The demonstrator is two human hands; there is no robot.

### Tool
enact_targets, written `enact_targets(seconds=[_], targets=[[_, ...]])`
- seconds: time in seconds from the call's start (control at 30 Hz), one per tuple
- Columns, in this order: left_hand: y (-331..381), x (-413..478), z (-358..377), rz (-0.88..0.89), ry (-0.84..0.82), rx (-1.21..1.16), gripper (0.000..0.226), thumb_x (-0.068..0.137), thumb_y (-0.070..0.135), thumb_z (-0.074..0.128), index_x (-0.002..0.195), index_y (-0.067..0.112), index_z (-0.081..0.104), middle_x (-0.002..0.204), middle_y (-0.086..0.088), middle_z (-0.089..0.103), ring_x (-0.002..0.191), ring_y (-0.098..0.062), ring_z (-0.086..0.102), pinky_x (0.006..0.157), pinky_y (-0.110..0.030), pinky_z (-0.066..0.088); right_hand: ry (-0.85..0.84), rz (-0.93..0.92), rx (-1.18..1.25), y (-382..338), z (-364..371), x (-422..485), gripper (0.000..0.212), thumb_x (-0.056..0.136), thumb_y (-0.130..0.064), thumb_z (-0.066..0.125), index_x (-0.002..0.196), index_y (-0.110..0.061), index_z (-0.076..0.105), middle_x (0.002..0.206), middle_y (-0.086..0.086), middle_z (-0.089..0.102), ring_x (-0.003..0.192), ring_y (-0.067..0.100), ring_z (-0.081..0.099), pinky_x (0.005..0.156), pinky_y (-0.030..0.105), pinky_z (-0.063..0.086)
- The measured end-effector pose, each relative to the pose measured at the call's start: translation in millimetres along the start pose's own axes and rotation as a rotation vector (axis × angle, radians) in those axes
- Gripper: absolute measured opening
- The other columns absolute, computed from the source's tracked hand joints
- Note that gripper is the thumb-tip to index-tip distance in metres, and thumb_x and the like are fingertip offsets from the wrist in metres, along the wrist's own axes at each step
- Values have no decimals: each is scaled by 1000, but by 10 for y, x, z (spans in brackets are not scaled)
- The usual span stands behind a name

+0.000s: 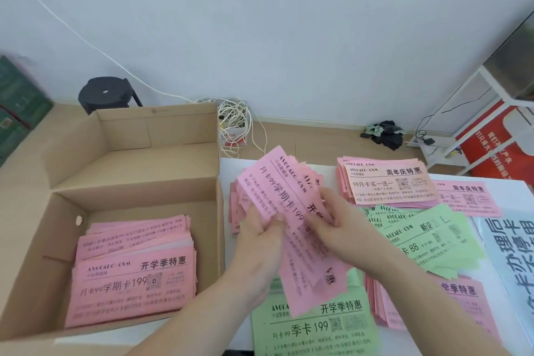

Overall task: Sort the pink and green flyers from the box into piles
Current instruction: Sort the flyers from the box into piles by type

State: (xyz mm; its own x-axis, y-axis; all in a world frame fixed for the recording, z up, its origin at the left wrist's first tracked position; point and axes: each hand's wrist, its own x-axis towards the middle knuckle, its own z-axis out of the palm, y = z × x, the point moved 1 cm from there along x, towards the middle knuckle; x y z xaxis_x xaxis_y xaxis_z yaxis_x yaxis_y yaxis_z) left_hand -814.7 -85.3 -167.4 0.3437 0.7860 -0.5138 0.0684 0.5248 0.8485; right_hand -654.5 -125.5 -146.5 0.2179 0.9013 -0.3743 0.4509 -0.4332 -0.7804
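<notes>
Fingers of the left hand [261, 240] and right hand [344, 228] pinch a fanned bundle of pink flyers [284, 191] above the worktop [517, 196], between the cardboard box [130, 165] and the green flyer pile [427, 237].

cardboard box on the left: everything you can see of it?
The cardboard box is brown board, open-topped, flaps folded up and outward, with a small oval hole in its left wall. It sits upright left of the sorted piles. Inside lie stacks of pink flyers, well below the rim. The left hand and right hand hold a fan of pink flyers beside it, not touching it.
</notes>
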Motion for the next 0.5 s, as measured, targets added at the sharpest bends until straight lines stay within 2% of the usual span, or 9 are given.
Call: enact_targets(seconds=[0.07, 0.13, 0.23, 0.33, 0.4, 0.5], targets=[[23, 8, 16, -16, -61, 32, 25, 109, 18, 47, 127, 29, 61, 119, 6, 76, 112, -19, 72, 101, -51, 56, 83, 33, -3, -23, -85, 74, 27, 104, -18, 53, 121, -38, 61, 107, -13, 76, 92, 6, 71, 75, 31, 57], [43, 28, -31, 0, -81, 121, 29, 106, 15, 49, 127, 30, 61, 119, 8, 75, 112, -17, 71, 102, -48, 56, 118, 35, -139, -88, -192, 247, 29, 102, -12, 51, 116, -35, 64, 99, -11, 75, 85, 10, 70, 73, 32, 56], [143, 82, -243, 9, 81, 147, 44, 103, 0, 47, 134, 30, 57, 115, 9, 72, 101, -11, 73, 99, -40, 58, 112, 17, -466, -264, -327, 656, 38, 95, -12, 56, 123, -38, 60, 108, -11, 70, 89, 17, 65, 76, 36, 56], [291, 69, -514, 50, 246, 148, 44, 103, -3, 47, 125, 34, 58, 111, 4, 73, 96, -17, 75, 95, -38, 60, 100, -28, -729, -487, -351, 1079, 54, 88, -9, 53, 131, -41, 55, 108, -10, 65, 95, 20, 60, 75, 35, 54], [370, 43, -631, 75, 283, 128, 39, 104, -3, 46, 128, 26, 58, 111, -2, 74, 95, -23, 75, 87, -33, 62, 69, -70, -780, -559, -335, 1342, 57, 88, -8, 50, 134, -41, 53, 105, -11, 62, 94, 21, 58, 75, 35, 52], [403, 18, -689, 64, 306, 147, 37, 104, -3, 47, 132, 18, 58, 105, -2, 75, 92, -22, 74, 81, -27, 63, -112, -121, -806, -493, -241, 1607, 54, 88, -7, 51, 132, -39, 54, 106, -10, 63, 98, 21, 59, 72, 33, 48]])
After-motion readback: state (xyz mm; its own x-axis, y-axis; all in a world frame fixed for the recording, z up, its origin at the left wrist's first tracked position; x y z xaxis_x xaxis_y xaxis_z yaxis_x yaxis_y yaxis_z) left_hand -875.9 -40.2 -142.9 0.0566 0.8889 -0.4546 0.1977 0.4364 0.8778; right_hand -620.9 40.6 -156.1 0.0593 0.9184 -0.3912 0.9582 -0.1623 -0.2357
